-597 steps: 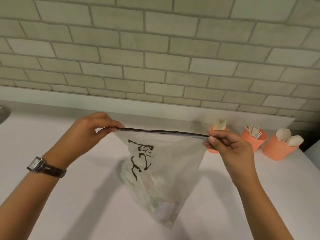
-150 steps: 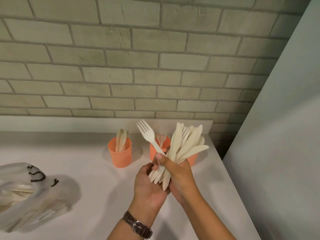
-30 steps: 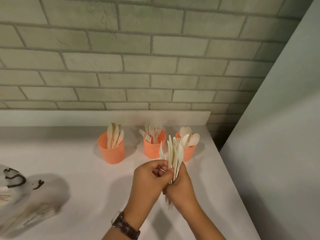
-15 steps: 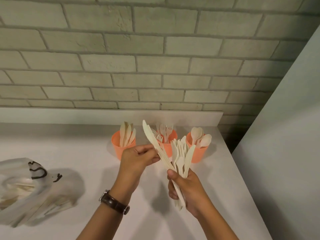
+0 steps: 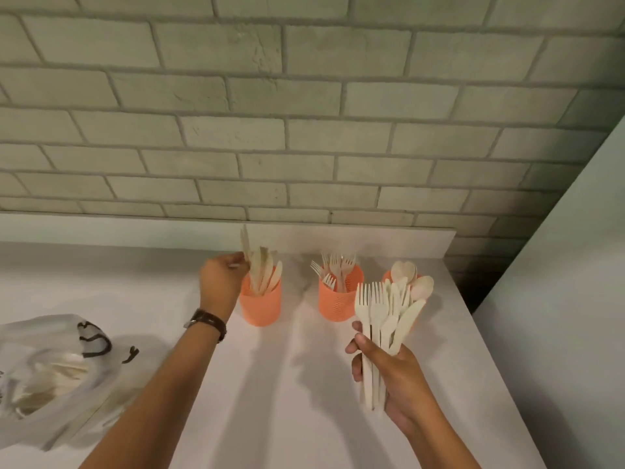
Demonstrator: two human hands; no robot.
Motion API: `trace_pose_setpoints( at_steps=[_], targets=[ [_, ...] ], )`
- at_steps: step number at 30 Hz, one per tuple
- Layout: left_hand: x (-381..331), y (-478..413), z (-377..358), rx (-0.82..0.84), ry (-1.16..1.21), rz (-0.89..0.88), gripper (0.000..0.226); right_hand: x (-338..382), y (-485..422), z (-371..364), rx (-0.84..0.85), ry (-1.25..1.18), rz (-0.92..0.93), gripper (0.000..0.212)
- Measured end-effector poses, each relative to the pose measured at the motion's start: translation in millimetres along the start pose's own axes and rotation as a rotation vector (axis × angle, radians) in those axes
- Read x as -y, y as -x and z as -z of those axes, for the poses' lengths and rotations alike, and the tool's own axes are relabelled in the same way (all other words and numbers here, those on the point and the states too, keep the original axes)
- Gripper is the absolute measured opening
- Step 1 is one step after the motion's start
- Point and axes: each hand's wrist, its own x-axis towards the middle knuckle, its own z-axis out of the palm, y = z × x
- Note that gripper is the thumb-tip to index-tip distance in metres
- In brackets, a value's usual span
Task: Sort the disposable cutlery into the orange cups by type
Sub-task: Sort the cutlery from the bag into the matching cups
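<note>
Brick wall [image 5: 304,130] behind; white counter [image 5: 304,384] below it. A clear plastic bag [image 5: 50,367] lies at the counter's left, with pale cutlery inside.

Three orange cups stand in a row near the wall: the left cup [image 5: 260,306] holds knives, the middle cup [image 5: 338,302] forks, and the right cup [image 5: 389,275] spoons. The right cup is mostly hidden.

Right hand [image 5: 395,370]: fingers wrapped round a mixed bundle [image 5: 382,313] of forks and knives, held upright in front of the right cup.

Left hand [image 5: 220,282], wearing a wristwatch [image 5: 206,321]: fingertips pinch one knife [image 5: 246,245] – blurred – just above the left cup's rim, blade up.
</note>
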Motion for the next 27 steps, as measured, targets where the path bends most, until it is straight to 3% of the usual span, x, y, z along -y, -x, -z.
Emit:
trace_pose_setpoints(
  at_steps=[3,7,11,17,21,24,27],
  targets=[
    [15.8,6.1,-9.5,0.016,-0.081,0.017,0.027,2.6,1.1,0.5,0.000,-0.013,-0.066,0.009],
    [-11.4,48.0,-14.1,0.001,-0.022,-0.095,0.021,3.6,1.3,4.2,-0.027,0.004,-0.091,0.016],
    [-48.2,120.5,-31.4,0.228,0.146,-0.167,0.009,7.3,4.9,8.5,-0.050,-0.006,-0.045,0.023],
    [-62.6,165.7,-51.7,0.467,0.155,-0.071,0.016,9.8,12.9,9.9,-0.020,0.191,-0.013,0.022],
    [-72.8,169.9,-50.1,0.567,0.236,-0.062,0.004,7.2,15.8,11.3,-0.009,0.265,0.009,0.023],
    [-79.0,165.7,-43.4,0.731,0.446,0.080,0.009,12.3,19.1,15.2,0.070,0.230,0.021,0.024],
    [-78.4,155.2,-40.4,0.710,0.470,0.168,0.013,15.7,21.0,20.0,0.097,0.120,-0.017,0.013]
  ],
)
